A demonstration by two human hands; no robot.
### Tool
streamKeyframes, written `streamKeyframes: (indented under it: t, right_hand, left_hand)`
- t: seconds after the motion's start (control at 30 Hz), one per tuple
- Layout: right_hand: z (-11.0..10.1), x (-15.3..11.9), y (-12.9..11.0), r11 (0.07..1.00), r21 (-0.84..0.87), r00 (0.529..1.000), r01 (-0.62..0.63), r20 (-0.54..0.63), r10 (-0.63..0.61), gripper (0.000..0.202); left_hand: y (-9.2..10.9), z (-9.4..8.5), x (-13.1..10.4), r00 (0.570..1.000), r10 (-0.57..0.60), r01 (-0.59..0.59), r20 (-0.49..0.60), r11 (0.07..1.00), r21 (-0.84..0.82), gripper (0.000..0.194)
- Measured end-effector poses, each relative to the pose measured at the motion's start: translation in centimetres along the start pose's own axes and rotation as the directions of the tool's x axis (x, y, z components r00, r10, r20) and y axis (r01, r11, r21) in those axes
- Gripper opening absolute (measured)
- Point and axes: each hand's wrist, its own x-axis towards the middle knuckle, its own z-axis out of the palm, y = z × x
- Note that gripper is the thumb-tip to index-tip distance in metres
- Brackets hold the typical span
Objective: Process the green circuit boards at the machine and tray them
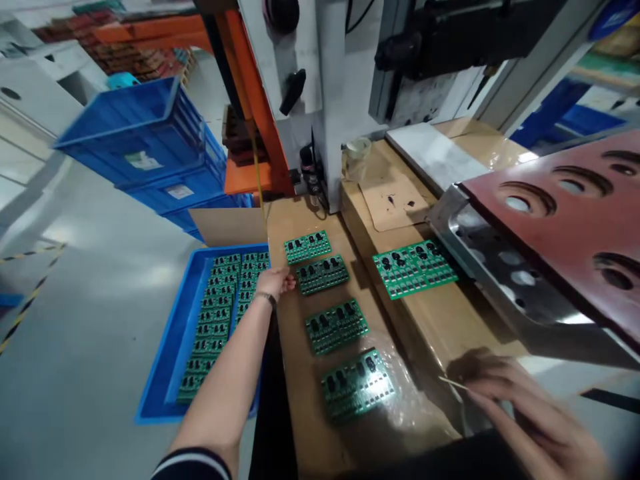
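My left hand reaches over the table, its fingers curled at the left end of a green circuit board, second from the far end of a row. Whether the fingertips pinch that board's edge is hidden. The row also has a far board, a nearer board and the nearest board. Low on the right, my right hand pinches a thin, pale stick between thumb and fingers. Another circuit board lies on the raised ledge, its right end beside the metal fixture.
A blue tray with many boards stands left of the table. Behind it are stacked blue crates. A metal fixture with a reddish top plate juts in from the right. A machine column rises at the back beside a clear cup.
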Motion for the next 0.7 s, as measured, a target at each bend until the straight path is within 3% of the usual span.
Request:
streamKeyframes:
  t: [0.13, 0.27, 0.5, 0.7]
  right_hand:
    - [0.2, -0.4, 0.5, 1.000, 0.005, 1.000, -0.007, -0.009, 0.007, 0.018]
    - [0.4, -0.6, 0.7, 1.000, -0.011, 1.000, -0.006, -0.028, 0.006, 0.024]
    - [0.4, -0.4, 0.5, 1.000, 0.012, 0.999, -0.018, -0.028, 0.018, 0.021]
    - [0.8, -0.7, 1.4, 0.991, 0.109, 0.996, -0.078, -0.038, 0.082, 0.014]
  left_hand:
    - [1.7, 1.1, 1.8, 1.000, 0.009, -0.009, -0.002, 0.999, -0.037, 0.022]
    - [2.4, 1.4, 1.7, 0.995, 0.095, -0.091, 0.032, 0.990, -0.111, 0.019]
    - [2.9, -0.1, -1.1, 0.949, 0.313, -0.293, 0.026, 0.911, -0.290, 0.010]
    - [3.1, -1.8, -4.4, 0.901, 0.430, -0.376, 0.064, 0.844, -0.383, 0.006]
